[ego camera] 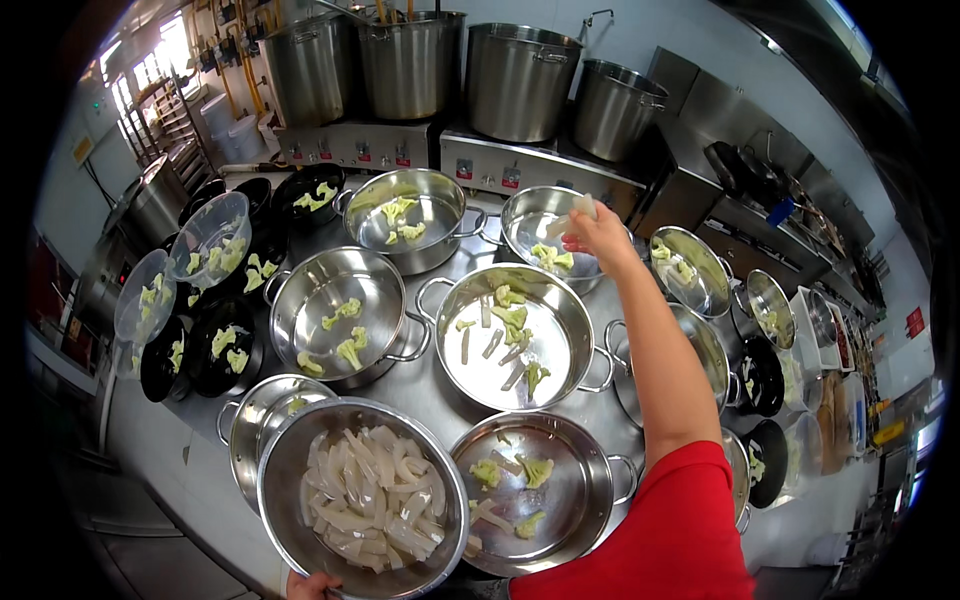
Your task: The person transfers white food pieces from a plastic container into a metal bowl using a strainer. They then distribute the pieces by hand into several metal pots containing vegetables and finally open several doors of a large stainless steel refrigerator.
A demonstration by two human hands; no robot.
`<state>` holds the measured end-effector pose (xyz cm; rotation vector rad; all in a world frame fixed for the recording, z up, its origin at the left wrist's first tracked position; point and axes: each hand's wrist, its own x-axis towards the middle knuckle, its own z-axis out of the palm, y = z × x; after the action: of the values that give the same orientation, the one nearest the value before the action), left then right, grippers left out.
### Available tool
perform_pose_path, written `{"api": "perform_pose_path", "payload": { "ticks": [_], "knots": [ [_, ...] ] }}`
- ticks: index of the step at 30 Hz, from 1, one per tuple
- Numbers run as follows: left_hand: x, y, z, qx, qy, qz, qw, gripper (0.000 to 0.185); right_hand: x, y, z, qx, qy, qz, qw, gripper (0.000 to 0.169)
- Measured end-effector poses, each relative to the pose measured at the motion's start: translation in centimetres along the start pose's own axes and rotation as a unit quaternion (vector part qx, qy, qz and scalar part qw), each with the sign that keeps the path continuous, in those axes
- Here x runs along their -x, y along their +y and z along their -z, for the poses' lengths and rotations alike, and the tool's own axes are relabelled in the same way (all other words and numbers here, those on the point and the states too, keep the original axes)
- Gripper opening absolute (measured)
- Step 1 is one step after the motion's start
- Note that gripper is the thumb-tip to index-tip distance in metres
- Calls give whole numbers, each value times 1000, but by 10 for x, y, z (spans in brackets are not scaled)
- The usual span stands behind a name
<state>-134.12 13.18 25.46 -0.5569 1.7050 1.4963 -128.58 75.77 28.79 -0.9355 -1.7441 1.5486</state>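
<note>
My left hand (pixel 313 583) grips the lower rim of a steel mixing bowl (pixel 274 480), heaped with glossy, translucent pale strips of food (pixel 375 495). At the end of an outstretched arm, my right hand (pixel 600 232) pinches a few of the same strips (pixel 583 204) over a two-handled steel pot (pixel 517 214). Cauliflower florets (pixel 551 256) lie inside that pot. Nearer me, the middle pot (pixel 450 360) holds florets and several strips. Both also lie in the pot beside the bowl (pixel 570 525). The pot to the left (pixel 289 322) shows only florets.
Many vessels crowd the steel table (pixel 420 405). Black bowls (pixel 217 375) and clear plastic bowls (pixel 187 240) with florets stand at the left. More steel pots (pixel 694 281) and black bowls (pixel 765 375) line the right. Tall stockpots (pixel 521 86) stand on stoves behind.
</note>
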Motion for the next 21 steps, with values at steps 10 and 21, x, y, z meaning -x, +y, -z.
{"api": "perform_pose_path", "payload": {
  "ticks": [10, 21],
  "knots": [
    [-12, 2, -21, 13, 13, 5, 1000, 5, -67, -2, 18, -64, 129, 2, 990, 14],
    [-7, 12, -26, 65, -74, -97, 990, 51, 127, -5, -14, 4, -167, -101, 981, 14]
  ]
}}
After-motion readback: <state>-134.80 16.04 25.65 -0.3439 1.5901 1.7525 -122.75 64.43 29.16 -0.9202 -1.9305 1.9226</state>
